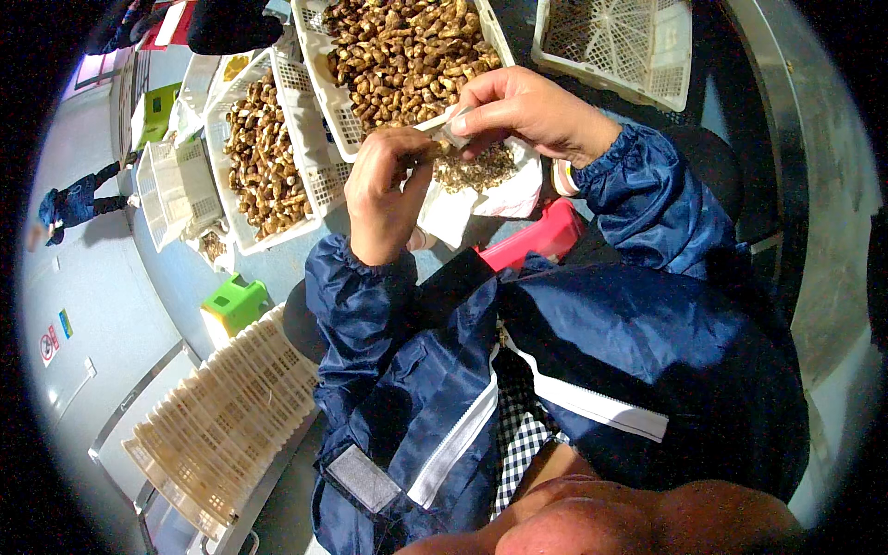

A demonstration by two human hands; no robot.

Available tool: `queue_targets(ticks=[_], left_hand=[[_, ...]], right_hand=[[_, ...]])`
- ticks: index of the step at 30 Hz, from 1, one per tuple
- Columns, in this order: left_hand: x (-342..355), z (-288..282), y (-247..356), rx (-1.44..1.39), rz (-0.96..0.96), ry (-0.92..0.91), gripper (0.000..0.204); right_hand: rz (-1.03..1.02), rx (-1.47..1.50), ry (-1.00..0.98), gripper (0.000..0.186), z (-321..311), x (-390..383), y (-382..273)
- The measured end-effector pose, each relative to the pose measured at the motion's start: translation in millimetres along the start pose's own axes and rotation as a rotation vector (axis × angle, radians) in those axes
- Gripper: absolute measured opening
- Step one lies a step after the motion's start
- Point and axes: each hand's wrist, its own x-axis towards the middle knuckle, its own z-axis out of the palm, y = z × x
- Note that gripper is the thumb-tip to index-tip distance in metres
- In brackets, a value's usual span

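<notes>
My left hand (384,190) is curled around a small brown mushroom-like piece (435,148) at chest height. My right hand (518,106) pinches a small pale blade or tool (453,120) whose tip touches that piece. Just beyond both hands stands a white slatted crate (319,60) heaped with brown mushrooms (407,55). Under the hands lies a white bag (504,194) holding dark trimmings (476,171). Both arms wear dark blue sleeves.
A second white crate of mushrooms (264,153) stands to the left, an empty white crate (620,42) at the upper right. A stack of cream crates (227,416) sits at lower left beside a green stool (236,301). A red stool (536,236) is below the bag. Another person (79,203) stands far left.
</notes>
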Motion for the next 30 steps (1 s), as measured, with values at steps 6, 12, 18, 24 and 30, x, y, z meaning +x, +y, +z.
queue_targets(ticks=[6,12,18,24,30], left_hand=[[-8.8,-6.9,-2.3,-0.243,-0.258,-0.071,0.025],[-13.1,-2.1,-8.3,-0.948,-0.712,-0.143,0.029],[-11.1,3.6,-7.6,-0.986,-0.773,-0.091,0.025],[-12.9,9.1,-6.9,-1.019,-0.758,-0.068,0.023],[-13.5,11.2,-4.0,-0.943,-0.712,-0.061,0.023]], right_hand=[[-0.234,-0.065,-0.053,0.015,10.4,2.8,0.7],[-0.054,0.068,-0.034,0.015,6.5,-2.1,-8.9],[-0.473,-0.484,0.037,0.016,8.1,1.9,-7.0],[-0.128,-0.01,0.021,0.014,0.5,4.4,5.4],[-0.201,-0.228,0.073,0.018,1.5,6.4,6.3]])
